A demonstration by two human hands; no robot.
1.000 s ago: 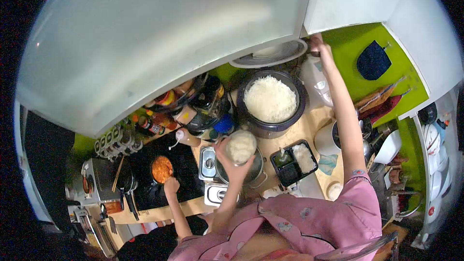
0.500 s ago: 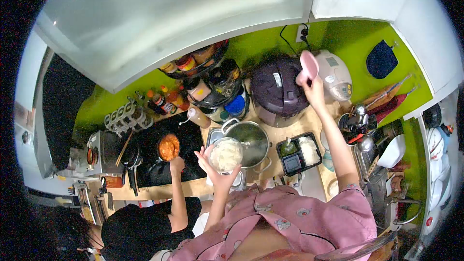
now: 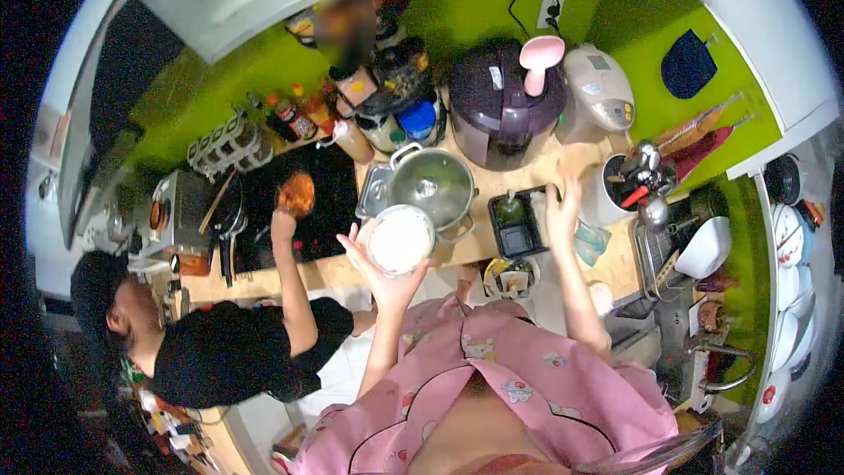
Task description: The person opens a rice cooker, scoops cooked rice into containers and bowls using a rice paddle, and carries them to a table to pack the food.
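My left hand (image 3: pixel 384 280) holds a round bowl of white rice (image 3: pixel 400 239) from below, in front of a steel pot (image 3: pixel 431 189). My right hand (image 3: pixel 563 202) has nothing in it, its fingers raised and apart, over the right side of a black divided tray (image 3: pixel 517 237), hiding part of the tray's rice. A pink rice paddle (image 3: pixel 539 62) stands at the dark rice cooker (image 3: pixel 505 114), whose lid is closed.
At the left a co-worker in black (image 3: pixel 237 352) reaches to a pan of orange-red food (image 3: pixel 296 194) on the black stove. A white kettle-like appliance (image 3: pixel 598 92), a utensil holder (image 3: pixel 610 189) and sauce bottles (image 3: pixel 352 141) stand around the counter.
The rice cooker lid went from open to closed. My right hand let go of the pink paddle and came down toward the tray. The view has shifted; my left hand still holds the bowl.
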